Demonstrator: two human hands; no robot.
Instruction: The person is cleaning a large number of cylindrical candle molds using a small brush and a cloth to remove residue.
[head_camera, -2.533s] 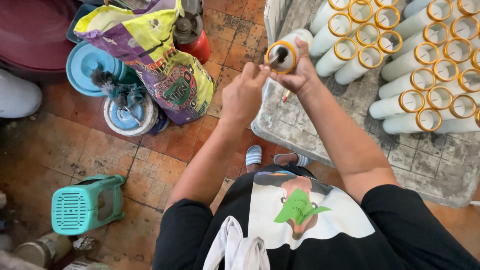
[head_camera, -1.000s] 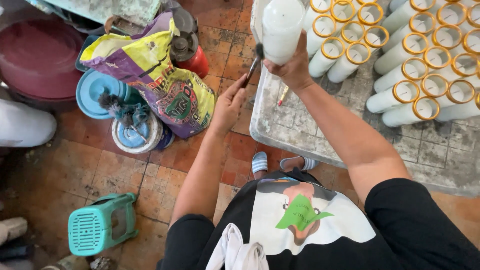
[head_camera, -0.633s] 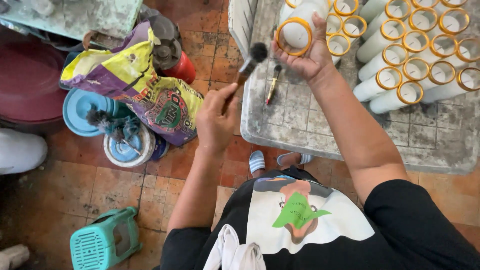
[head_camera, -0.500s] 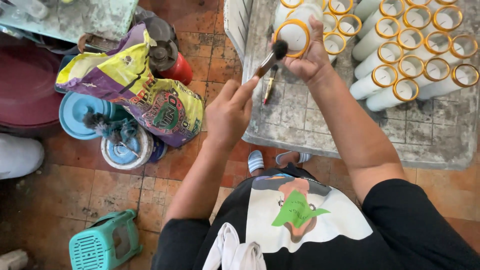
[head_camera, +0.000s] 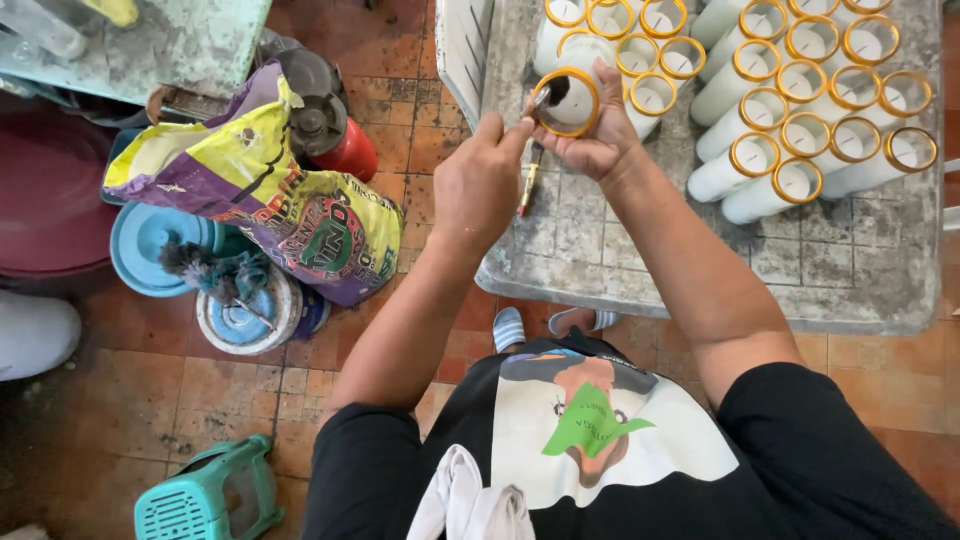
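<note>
Right hand (head_camera: 592, 140): fingers clenched around a white candle (head_camera: 572, 92) with a gold rim, held tilted so that its open end faces the camera, above the near left corner of the bench (head_camera: 640, 270)

Left hand (head_camera: 478, 185): fingers pinched on the handle of a small brush (head_camera: 548, 95); the dark bristle head sits inside the gold rim, touching the candle's top face

Bench: grey, stained, tiled surface. A group of white candles with gold rims (head_camera: 800, 90) lies on it, packed side by side, just beyond and to the right of the held candle. A thin yellow and red stick (head_camera: 526, 190) lies on the bench directly below the hands; its kind cannot be told

Floor (head_camera: 150, 400): reddish tiles. To the left of the bench stand a yellow and purple sack (head_camera: 270, 190), a red cylinder (head_camera: 345, 150) behind it, blue round lids (head_camera: 150, 250) with a feather duster (head_camera: 215, 275) laid across them, and a teal plastic stool (head_camera: 205, 498) near the bottom edge
</note>
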